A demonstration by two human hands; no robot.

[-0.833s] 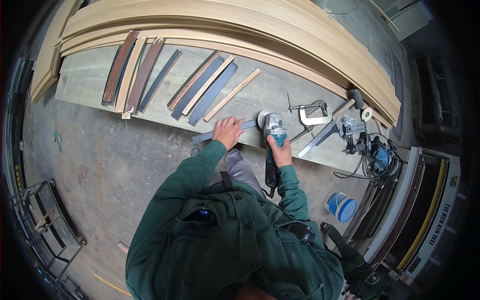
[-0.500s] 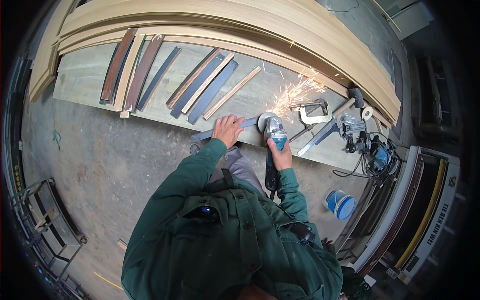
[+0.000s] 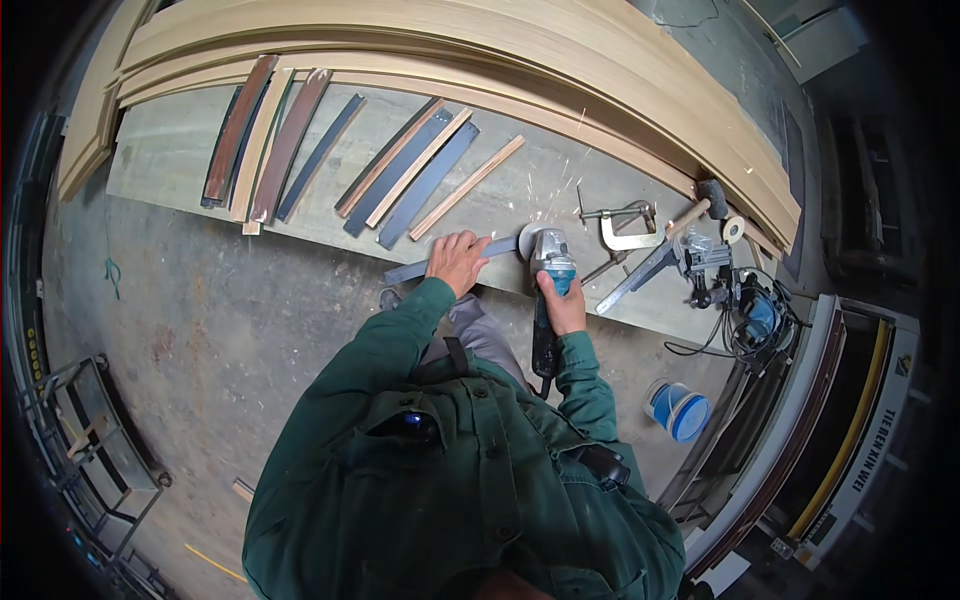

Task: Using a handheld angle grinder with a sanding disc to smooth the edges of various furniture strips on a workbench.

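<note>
Overhead view of a person in a green jacket bent over a long desk [image 3: 180, 190]. The left hand [image 3: 457, 262] lies flat on a dark metal strip [image 3: 420, 268], fingers [image 3: 468, 240] spread and pressing down on it rather than curled around it. The strip lies along the near edge of the desk, its left end jutting past the hand and its right end meeting the grinder's disc. The right hand [image 3: 563, 305] is wrapped around the body of an angle grinder [image 3: 548, 275], fingers closed firmly on the grip. The grinder's disc [image 3: 527, 240] touches the strip's right end, just beside the left hand. A few sparks [image 3: 560, 190] scatter toward the far side of the desk.

Farther left on the desk lie two groups of flat strips, some dark metal [image 3: 428, 185], some wood-coloured [image 3: 468, 187], set side by side at a slant. Right of the grinder rest a metal clamp [image 3: 625, 225], a hammer [image 3: 700, 205] and a second power tool [image 3: 700, 262] with a tangle of cable [image 3: 755, 320]. Curved wooden mouldings [image 3: 520, 55] run along the far edge of the desk. A blue-and-white bucket [image 3: 678, 410] stands on the floor to the right of the person.
</note>
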